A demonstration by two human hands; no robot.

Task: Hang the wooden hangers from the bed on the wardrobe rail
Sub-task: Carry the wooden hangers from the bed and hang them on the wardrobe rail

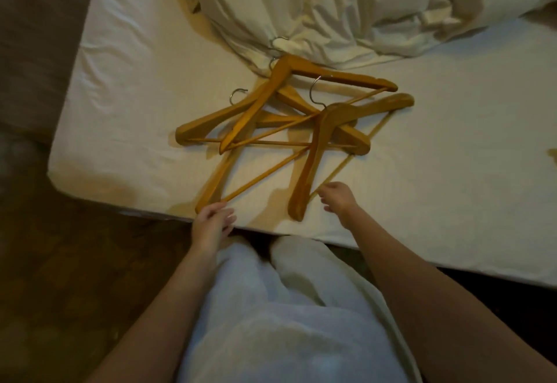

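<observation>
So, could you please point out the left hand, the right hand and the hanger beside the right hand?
left hand (212,221): head view, back of the hand.
right hand (339,199): head view, back of the hand.
hanger beside the right hand (310,165): head view, its long wooden arm.

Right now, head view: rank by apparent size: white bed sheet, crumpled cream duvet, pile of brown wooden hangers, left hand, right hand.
1. white bed sheet
2. crumpled cream duvet
3. pile of brown wooden hangers
4. left hand and right hand: alike, not ranked
</observation>
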